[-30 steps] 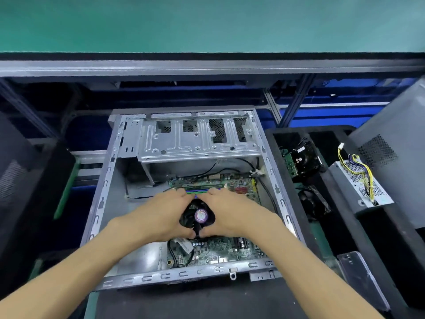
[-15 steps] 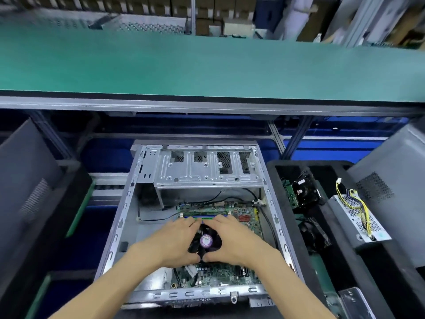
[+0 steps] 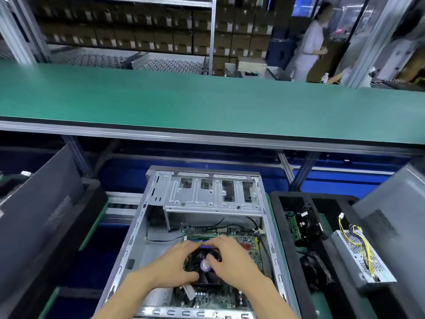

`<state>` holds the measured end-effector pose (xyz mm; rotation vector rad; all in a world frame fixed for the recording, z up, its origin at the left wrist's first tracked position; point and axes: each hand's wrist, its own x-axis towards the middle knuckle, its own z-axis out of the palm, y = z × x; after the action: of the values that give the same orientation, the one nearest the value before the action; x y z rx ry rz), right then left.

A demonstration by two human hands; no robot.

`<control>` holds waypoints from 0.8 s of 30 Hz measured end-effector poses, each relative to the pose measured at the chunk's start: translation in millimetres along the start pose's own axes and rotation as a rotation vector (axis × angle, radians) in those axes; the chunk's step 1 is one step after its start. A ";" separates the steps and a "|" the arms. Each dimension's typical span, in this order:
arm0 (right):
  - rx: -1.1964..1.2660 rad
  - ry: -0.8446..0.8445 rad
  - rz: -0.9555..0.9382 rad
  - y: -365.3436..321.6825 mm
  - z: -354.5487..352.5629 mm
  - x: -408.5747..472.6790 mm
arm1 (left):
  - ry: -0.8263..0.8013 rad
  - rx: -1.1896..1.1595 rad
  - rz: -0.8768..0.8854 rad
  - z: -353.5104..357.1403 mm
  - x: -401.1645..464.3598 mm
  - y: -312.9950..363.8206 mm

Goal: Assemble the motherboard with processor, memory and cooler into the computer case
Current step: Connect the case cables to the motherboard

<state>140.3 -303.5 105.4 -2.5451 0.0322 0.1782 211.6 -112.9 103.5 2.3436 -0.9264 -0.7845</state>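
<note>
An open grey computer case point(image 3: 138, 226) lies flat in front of me, its drive cage point(image 3: 211, 194) at the far end. Inside it sits the green motherboard point(image 3: 243, 241) with a black cooler fan point(image 3: 204, 267) that has a purple hub sticker. My left hand point(image 3: 174, 265) grips the fan's left side, and my right hand point(image 3: 232, 261) grips its right side. Fingers of both hands curl over the fan's far edge. A blue memory slot point(image 3: 202, 238) shows just beyond the fingertips. The processor is hidden under the cooler.
A black foam tray point(image 3: 285, 249) on the right holds another cooler with board point(image 3: 303, 226) and a loose fan point(image 3: 317, 270). A silver power supply point(image 3: 363, 256) with yellow wires lies further right. A green conveyor belt point(image 3: 207, 107) runs across beyond the case. A person point(image 3: 308, 42) stands far behind.
The camera has tilted upward, so the case sits lower in view and the shelves and a person appear. Both hands stay on the cooler fan, with the fingers slightly spread apart.
</note>
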 end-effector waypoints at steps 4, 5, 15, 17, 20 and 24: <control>0.002 0.000 0.007 1.1 0.1 0.8 | 0.064 -0.052 -0.032 -3.2 -0.1 -1.1; 0.001 -0.002 0.009 1.7 0.1 1.3 | 0.064 -0.062 -0.037 -3.3 -0.2 -1.1; 0.053 0.054 0.031 3.6 0.0 2.6 | 0.252 -0.019 -0.042 -13.3 -12.3 14.9; 0.075 0.102 0.046 3.6 -1.7 2.7 | 0.380 -0.065 -0.028 -28.4 -24.8 31.5; 0.113 0.121 0.068 4.1 -3.6 1.7 | 0.544 -0.128 0.031 -60.8 -53.6 64.3; 0.137 0.112 0.074 2.3 -5.9 -0.3 | 0.869 -0.203 0.248 -118.4 -107.0 102.1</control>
<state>140.5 -308.7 109.0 -2.4160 0.1759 0.0591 180.6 -73.5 286.2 2.0097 -0.6691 0.2424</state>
